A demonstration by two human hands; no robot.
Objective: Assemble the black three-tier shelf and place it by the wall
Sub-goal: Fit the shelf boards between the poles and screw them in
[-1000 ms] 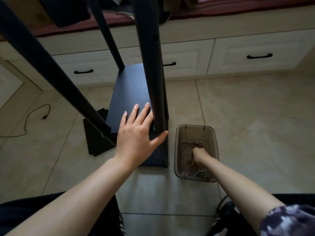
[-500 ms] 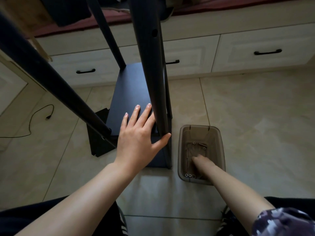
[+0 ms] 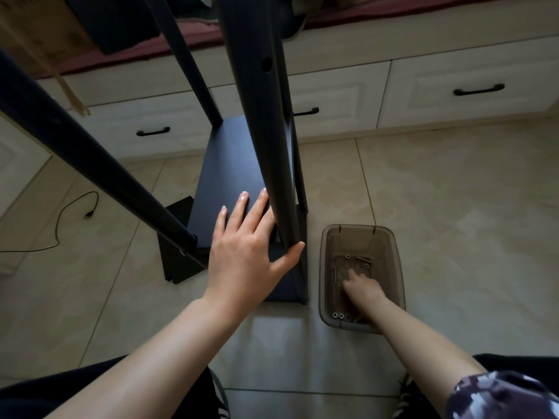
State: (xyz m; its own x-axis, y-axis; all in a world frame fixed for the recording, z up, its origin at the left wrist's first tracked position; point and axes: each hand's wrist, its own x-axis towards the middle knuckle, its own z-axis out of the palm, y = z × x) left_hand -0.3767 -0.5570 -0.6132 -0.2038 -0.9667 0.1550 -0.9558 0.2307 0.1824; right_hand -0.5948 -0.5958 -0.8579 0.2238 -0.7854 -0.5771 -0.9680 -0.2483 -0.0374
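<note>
Beige floor tiles (image 3: pixel 438 192) carry the black shelf frame (image 3: pixel 233 164); left hand (image 3: pixel 245 252) presses it flat-fingered. Right hand (image 3: pixel 363 290) fingers screws (image 3: pixel 361 260) inside translucent brown plastic bin (image 3: pixel 396 267), grip unclear.

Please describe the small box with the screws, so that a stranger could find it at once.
Look at the tiled floor right of the black shelf. There stands a smoky translucent bin, the right hand reaching in; nothing else nearby is see-through.
</note>
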